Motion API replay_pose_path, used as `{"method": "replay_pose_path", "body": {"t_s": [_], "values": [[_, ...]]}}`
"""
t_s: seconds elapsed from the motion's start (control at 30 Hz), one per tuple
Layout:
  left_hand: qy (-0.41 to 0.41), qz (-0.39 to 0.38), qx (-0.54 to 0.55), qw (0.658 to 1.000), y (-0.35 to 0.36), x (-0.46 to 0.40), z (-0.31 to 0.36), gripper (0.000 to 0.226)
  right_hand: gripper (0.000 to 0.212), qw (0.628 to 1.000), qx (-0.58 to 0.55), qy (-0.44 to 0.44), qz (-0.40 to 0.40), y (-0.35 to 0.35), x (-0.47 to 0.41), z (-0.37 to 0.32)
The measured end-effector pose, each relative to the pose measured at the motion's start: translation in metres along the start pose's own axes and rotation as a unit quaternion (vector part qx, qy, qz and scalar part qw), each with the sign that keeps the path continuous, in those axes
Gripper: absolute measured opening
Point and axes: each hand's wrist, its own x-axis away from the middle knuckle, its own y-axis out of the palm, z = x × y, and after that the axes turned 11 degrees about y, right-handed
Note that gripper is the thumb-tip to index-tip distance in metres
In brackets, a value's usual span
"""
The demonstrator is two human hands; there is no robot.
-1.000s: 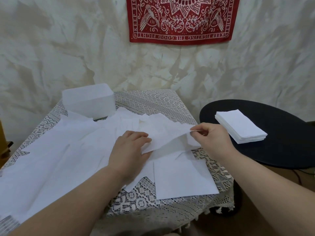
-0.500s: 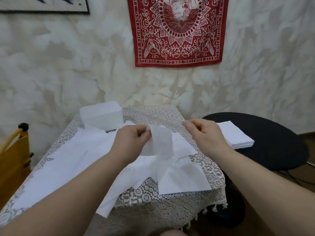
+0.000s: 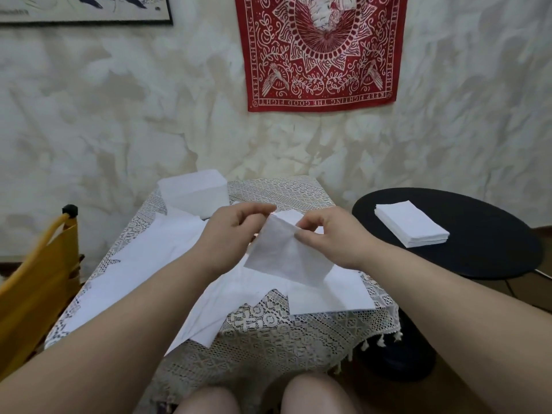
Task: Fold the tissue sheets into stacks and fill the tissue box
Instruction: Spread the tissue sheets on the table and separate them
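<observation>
Left hand (image 3: 236, 234): you pinch the top left corner of the tissue sheet (image 3: 286, 259) between thumb and fingers, holding it up over the worktop (image 3: 268, 333).
Right hand (image 3: 331, 234): you pinch the sheet's upper right edge, just beside your left hand; the top corner is partly turned over.
Sheet in hand: it hangs slack and tilted above the middle of the worktop, clear of the loose sheets (image 3: 155, 264) spread below it.
Tissue box (image 3: 194, 191): it sits at the far left corner of the worktop, well apart from your hands.
Finished stack (image 3: 410, 227): it lies on the black side table (image 3: 478, 252), off the worktop's right edge.
Step in hand: likely matching edges for a fold.
How to do it well: bring corner onto corner before you crease, keep the pinch light so the thin paper does not tear, then lay it flat and press the fold with straight fingers.
Risk: a skewed fold would make a ragged stack that sits badly in the box.
</observation>
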Motion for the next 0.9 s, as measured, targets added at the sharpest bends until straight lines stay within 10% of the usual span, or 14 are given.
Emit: {"method": "replay_pose_path", "body": {"t_s": [0.17,0.5,0.73,0.9], "values": [[0.078,-0.017,-0.198,0.977,0.005,-0.003,-0.001,0.012,0.005,1.000,-0.002,-0.012,0.010,-0.007,0.001,0.000],[0.027,-0.039,-0.257,0.965,0.011,-0.006,-0.029,0.012,0.007,0.995,0.004,0.096,0.021,-0.026,0.010,0.047],[0.082,0.065,-0.244,0.964,0.029,-0.027,-0.014,0.006,0.005,0.961,0.096,-0.013,0.259,-0.046,0.006,0.045],[0.041,-0.092,-0.279,0.955,0.055,0.034,-0.053,0.009,0.006,0.981,0.147,0.042,0.121,-0.011,0.053,0.091]]}}
